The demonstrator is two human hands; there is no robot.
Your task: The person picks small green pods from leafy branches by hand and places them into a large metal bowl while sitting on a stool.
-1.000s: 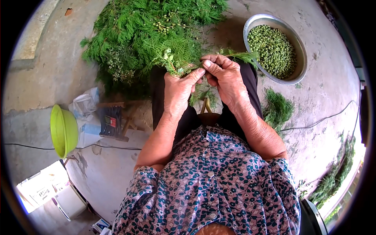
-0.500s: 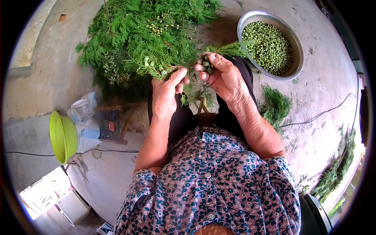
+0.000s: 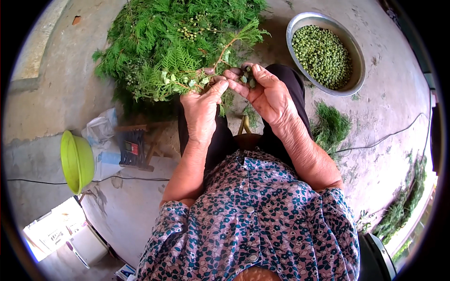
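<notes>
Between my knees and the big pile of green feathery branches (image 3: 145,37), my left hand (image 3: 201,112) pinches a leafy sprig (image 3: 183,77) with pale green seed cones and a bare brown twig. Just to its right, my right hand (image 3: 269,98) is turned partly palm-up, fingers curled round a few darker green cones (image 3: 248,80). Its fingertips are near the sprig; whether they touch it I cannot tell. A steel bowl (image 3: 354,47) holding many small green cones stands at the upper right.
A lime-green basin (image 3: 75,161) lies at the left beside white bags (image 3: 101,129) and a small folding stool (image 3: 131,145). Loose clippings (image 3: 330,126) lie right of my leg, and more greenery (image 3: 403,201) lies farther right. Black cables (image 3: 375,148) run along the concrete floor.
My hands moved apart, then closer again. The sprig in my left hand now extends upward to the right. Darker cones came into view in my right hand's fingers.
</notes>
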